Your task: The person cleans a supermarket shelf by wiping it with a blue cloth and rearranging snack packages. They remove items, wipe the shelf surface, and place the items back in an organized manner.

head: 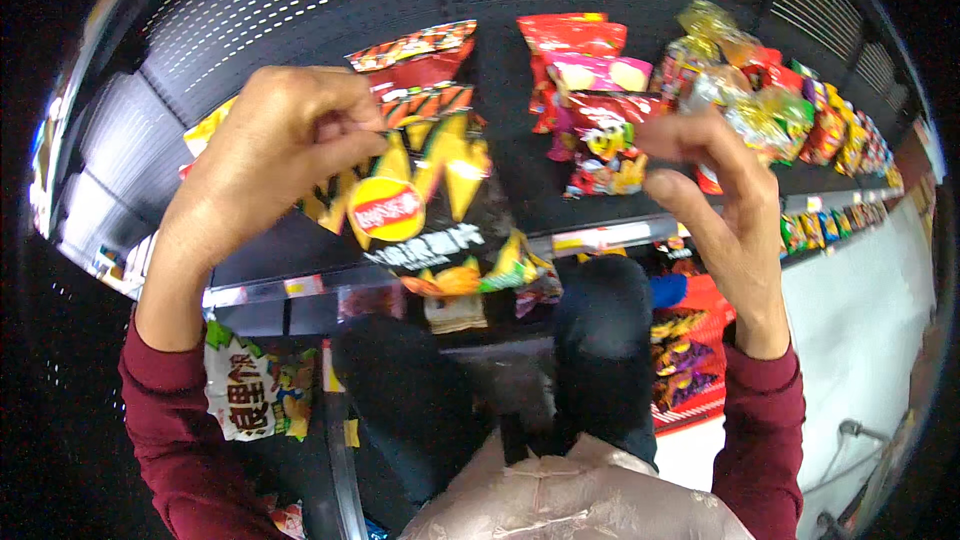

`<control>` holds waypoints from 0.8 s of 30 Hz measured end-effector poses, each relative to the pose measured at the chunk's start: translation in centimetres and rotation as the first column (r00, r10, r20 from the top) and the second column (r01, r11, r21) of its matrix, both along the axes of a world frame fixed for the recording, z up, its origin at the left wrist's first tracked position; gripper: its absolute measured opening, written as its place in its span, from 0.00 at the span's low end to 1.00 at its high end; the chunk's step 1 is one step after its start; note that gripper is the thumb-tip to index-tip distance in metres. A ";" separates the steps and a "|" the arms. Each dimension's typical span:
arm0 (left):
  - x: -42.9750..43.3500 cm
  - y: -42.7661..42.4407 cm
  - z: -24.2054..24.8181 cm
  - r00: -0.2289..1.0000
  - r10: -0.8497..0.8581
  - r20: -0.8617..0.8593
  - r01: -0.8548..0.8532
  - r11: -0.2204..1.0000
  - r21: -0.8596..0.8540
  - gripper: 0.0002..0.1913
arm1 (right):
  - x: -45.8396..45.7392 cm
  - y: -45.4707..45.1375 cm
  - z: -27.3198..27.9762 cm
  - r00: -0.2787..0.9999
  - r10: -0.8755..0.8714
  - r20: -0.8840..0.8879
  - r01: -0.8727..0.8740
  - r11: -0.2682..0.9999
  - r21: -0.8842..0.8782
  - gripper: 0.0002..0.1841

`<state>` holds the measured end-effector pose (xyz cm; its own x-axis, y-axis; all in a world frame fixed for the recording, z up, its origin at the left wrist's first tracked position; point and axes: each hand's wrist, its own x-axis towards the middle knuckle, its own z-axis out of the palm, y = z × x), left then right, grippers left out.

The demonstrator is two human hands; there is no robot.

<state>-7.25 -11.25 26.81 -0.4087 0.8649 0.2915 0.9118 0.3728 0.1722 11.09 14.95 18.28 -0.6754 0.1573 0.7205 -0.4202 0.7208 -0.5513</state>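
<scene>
My left hand (277,139) pinches the upper left part of a large black snack bag (439,202) printed with yellow chips and a round red-and-yellow logo. The bag hangs slightly blurred over the front of a black shelf (259,240). Behind its top stands another bag with a dark red and striped upper part (420,64). My right hand (716,195) has thumb and fingers apart and holds nothing. Its blurred fingertips are close to the right side of a small dark red snack bag (611,142); whether they touch it I cannot tell.
Red bags (574,34) and a pink bag (596,71) stand behind the small one. Further right are clear-and-yellow wrapped packs (750,101) and a row of small bags (832,127). A price rail (600,235) edges the shelf. Below hang a white-and-green pack (240,386) and a red bag (690,352).
</scene>
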 end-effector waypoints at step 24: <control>11.0 21.6 -8.3 0.816 -0.523 -0.246 0.577 0.761 0.298 0.04 | 19.5 12.0 -1.1 0.536 -0.589 0.605 0.609 0.766 0.207 0.11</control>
<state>3.70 10.35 18.55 0.1742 0.7595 0.6268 0.9648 -0.2591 0.0458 30.61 26.93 17.19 -0.6877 0.7037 0.1783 0.5360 0.6579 -0.5290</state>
